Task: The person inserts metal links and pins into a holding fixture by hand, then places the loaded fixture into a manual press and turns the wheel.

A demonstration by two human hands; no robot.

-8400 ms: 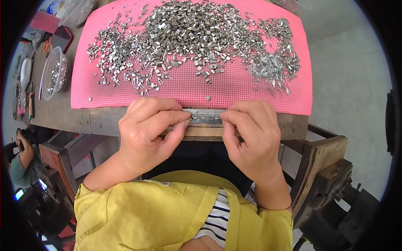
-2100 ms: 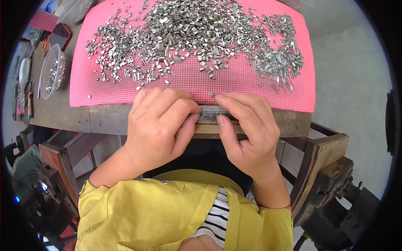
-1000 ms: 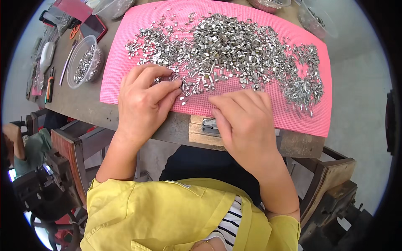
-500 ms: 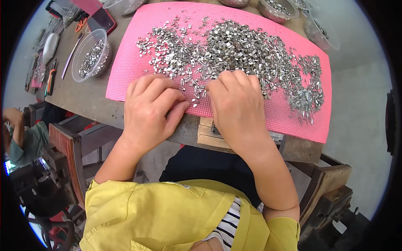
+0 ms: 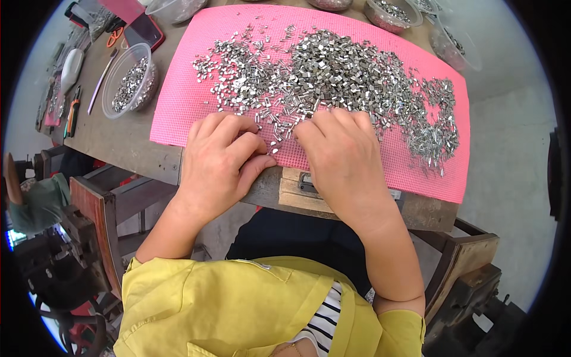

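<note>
Head view: both bare hands are now over the pink textured mat (image 5: 178,101), whereas two seconds ago they met at the metal fixture (image 5: 307,183) on the wooden block (image 5: 300,200) at the workbench's (image 5: 128,146) edge; that suggests the work in hand has shifted from the fixture to the loose parts. The right hand (image 5: 345,157), by the block a second ago, has reached forward to the near edge of the pile of small metal pieces (image 5: 339,71); its fingers curl down, their tips hidden, so I cannot tell what they hold. The left hand (image 5: 220,160) lies half-curled on the mat's near side, thumb parted slightly from the index finger, with a few silver pieces (image 5: 273,150) just beside; whether it holds anything I cannot tell. The pile spreads across the mat's middle, thin pins (image 5: 429,146) at its right end.
</note>
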